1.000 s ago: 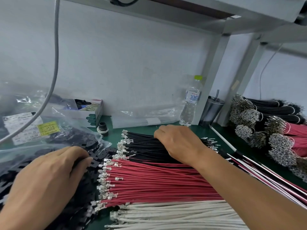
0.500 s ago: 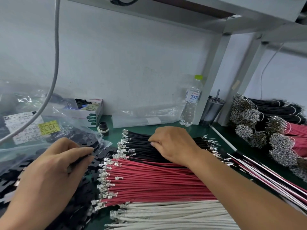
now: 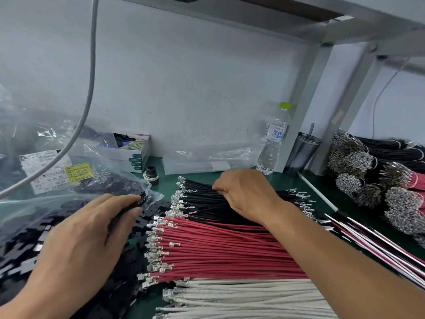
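Black plastic housings (image 3: 20, 256) lie heaped at the left, where the left hand (image 3: 85, 238) seems to pinch one between thumb and fingertips. Just right of them, the right hand (image 3: 243, 194) curls its fingers into the black wires (image 3: 202, 201), which lie beyond the red wires (image 3: 218, 247) on the green bench (image 3: 166, 183).

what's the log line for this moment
left hand: pinches black plastic piece | right hand: pinches black wires | red wires: lying loose
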